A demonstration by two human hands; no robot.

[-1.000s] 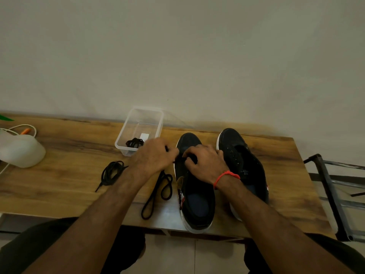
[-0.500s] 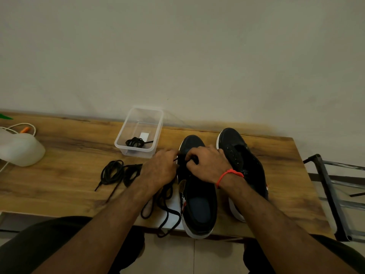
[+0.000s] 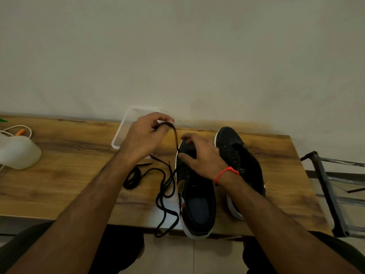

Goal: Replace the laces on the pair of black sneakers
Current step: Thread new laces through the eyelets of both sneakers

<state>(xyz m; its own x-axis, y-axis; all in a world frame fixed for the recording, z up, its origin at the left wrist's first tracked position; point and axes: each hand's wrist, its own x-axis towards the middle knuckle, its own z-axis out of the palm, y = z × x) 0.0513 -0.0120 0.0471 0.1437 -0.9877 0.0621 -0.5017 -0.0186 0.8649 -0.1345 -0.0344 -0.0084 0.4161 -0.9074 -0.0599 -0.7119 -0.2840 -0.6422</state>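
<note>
left hand (image 3: 144, 139) pinches lace (image 3: 173, 133), raised far-left of near sneaker (image 3: 195, 196); lace runs down-right to toe eyelets. right hand (image 3: 203, 155), fingers spread, steadies toe. sneaker long axis near–far on tabletop (image 3: 69, 175).

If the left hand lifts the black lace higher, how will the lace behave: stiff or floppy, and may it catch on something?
Probably floppy: the black lace pinched by the left hand droops in a curve and lies in loose loops on the table. It looks light. Its tail may drag or snag, since it trails beside the near sneaker and over the table edge.
</note>
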